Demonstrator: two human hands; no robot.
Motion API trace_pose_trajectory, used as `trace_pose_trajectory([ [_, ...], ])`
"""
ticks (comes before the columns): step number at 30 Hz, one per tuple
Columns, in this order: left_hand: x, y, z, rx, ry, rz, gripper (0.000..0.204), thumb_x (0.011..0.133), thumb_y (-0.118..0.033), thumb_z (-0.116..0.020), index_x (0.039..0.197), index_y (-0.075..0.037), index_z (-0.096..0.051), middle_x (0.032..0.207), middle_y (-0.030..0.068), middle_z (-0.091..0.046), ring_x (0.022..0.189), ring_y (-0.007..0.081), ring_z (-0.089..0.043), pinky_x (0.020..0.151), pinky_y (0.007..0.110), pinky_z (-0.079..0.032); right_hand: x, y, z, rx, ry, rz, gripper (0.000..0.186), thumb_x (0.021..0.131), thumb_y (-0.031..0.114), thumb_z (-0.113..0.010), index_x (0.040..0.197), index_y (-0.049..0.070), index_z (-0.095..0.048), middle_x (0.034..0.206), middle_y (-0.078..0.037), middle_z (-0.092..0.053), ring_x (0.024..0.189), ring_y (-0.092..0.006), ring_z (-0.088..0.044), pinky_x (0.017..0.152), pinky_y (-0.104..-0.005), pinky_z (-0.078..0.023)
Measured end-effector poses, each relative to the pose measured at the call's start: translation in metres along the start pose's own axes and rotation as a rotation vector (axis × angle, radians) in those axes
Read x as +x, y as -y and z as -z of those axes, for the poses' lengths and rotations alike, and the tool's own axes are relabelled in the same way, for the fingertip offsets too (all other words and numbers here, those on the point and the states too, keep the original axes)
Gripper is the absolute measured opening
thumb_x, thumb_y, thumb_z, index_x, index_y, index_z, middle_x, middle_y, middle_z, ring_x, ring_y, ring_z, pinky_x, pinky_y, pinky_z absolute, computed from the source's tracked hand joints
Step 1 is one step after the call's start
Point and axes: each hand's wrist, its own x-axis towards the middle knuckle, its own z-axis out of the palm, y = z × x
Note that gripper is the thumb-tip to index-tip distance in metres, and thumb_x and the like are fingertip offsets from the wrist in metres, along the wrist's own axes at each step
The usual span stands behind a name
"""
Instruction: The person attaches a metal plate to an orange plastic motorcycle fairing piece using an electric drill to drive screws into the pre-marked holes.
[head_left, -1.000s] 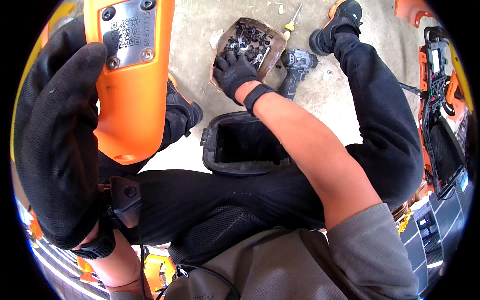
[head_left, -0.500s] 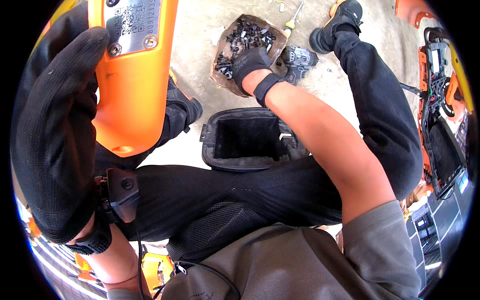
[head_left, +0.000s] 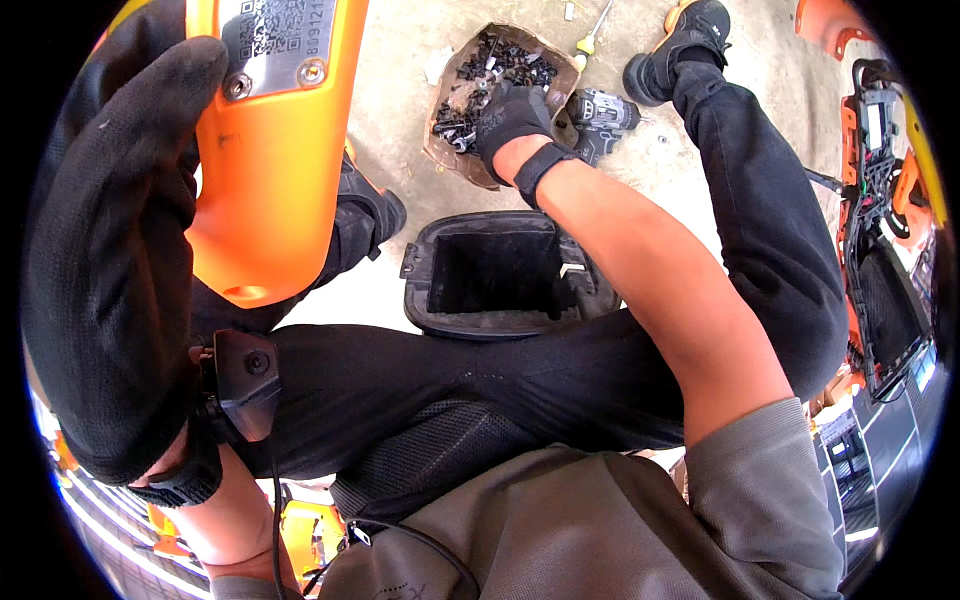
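My left hand (head_left: 110,260), gloved in black, is clenched around the orange plastic panel (head_left: 275,150), holding it up close to my face with a metal plate riveted near its top. My right hand (head_left: 512,118), also gloved, reaches out to the torn cardboard tray (head_left: 455,150) of small black screws and clips (head_left: 500,62) on the concrete floor (head_left: 400,90); its fingers are bent down among them, but I cannot tell whether the grip has closed on one. Just right of the tray lies a cordless drill (head_left: 600,110), beyond it a yellow-handled screwdriver (head_left: 590,35), and nearer me than the tray sits an open black box housing (head_left: 495,275) against my leg. I judge the risks to be these: thick gloves could fumble a small fastener and drop it into the housing or onto the floor, my wrist could tip the flimsy tray, and the panel, held one-handed, could slip.
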Motion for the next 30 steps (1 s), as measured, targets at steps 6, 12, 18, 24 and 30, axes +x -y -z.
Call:
trace_pose_trajectory([
  [6,0.001,0.007,-0.003,-0.036,0.003,0.002,0.041,0.104,-0.025,-0.048,0.137,-0.003,-0.058,0.152,0.0121,-0.044,0.136,0.0249,-0.046,0.116,0.039,-0.034,0.004,0.008,-0.004,0.192,0.063,0.104,0.028,0.091,0.024,-0.057,0.109,0.012,-0.074,0.121,-0.013,-0.067,0.116,-0.0304,-0.06,0.088,-0.049,-0.049],
  [12,0.002,0.011,0.002,-0.111,0.019,0.014,0.039,0.104,-0.024,-0.049,0.135,-0.003,-0.06,0.151,0.0117,-0.045,0.133,0.0238,-0.049,0.113,0.038,-0.036,0.009,0.011,-0.04,0.133,-0.431,0.234,0.036,0.091,0.027,-0.053,0.121,0.012,-0.068,0.129,-0.01,-0.061,0.125,-0.0332,-0.052,0.096,-0.0518,-0.043],
  [18,0.003,0.011,0.008,0.067,0.088,0.02,0.036,0.103,-0.018,-0.049,0.134,-0.003,-0.061,0.149,0.0108,-0.048,0.125,0.02,-0.054,0.1,0.03,-0.041,0.018,-0.009,-0.025,0.011,-0.033,-0.114,0.051,0.096,0.025,-0.049,0.144,0.008,-0.052,0.158,-0.015,-0.035,0.139,-0.0398,-0.038,0.099,-0.0604,-0.037],
  [24,-0.002,-0.009,-0.003,0.142,0.058,0.127,0.037,0.103,-0.016,-0.048,0.135,-0.002,-0.06,0.149,0.0108,-0.048,0.124,0.0197,-0.054,0.099,0.028,-0.041,0.004,-0.024,-0.005,0.075,0.061,-0.08,0.037,0.093,0.023,-0.055,0.126,0.012,-0.067,0.119,-0.011,-0.071,0.107,-0.0302,-0.068,0.088,-0.048,-0.049],
  [30,0.001,-0.007,-0.003,0.203,0.066,0.099,0.04,0.103,-0.02,-0.048,0.137,-0.002,-0.058,0.15,0.0117,-0.047,0.132,0.023,-0.05,0.109,0.034,-0.039,-0.003,-0.017,-0.018,0.033,0.123,0.059,0.022,0.086,0.019,-0.063,0.103,0.016,-0.079,0.106,-0.008,-0.076,0.101,-0.0272,-0.071,0.079,-0.0427,-0.054],
])
